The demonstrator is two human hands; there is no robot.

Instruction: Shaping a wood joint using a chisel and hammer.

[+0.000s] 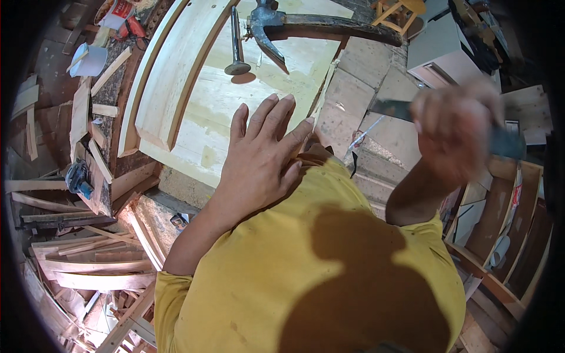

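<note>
My left hand (pixel 259 150) rests palm down with fingers spread at the near edge of a pale wooden panel (pixel 212 106). Raised to the right, my right hand (pixel 456 126) is blurred by motion and closed round a dark tool (pixel 393 109). One end of that tool pokes out left of my fist, and a dark greenish part shows on the other side; its exact kind cannot be made out. On the panel beyond my left hand lie a claw hammer (pixel 268 29) with a dark handle and a metal spike (pixel 236 44) with a round flat head.
Curved wooden strips (pixel 182 76) stand along the panel's left side. Left of it are a white tub (pixel 89 60), a blue-and-black tool (pixel 77 179) and wood offcuts (pixel 94 265). A small wooden stool (pixel 397 15) stands far right, with a wooden frame (pixel 494 235) at the right.
</note>
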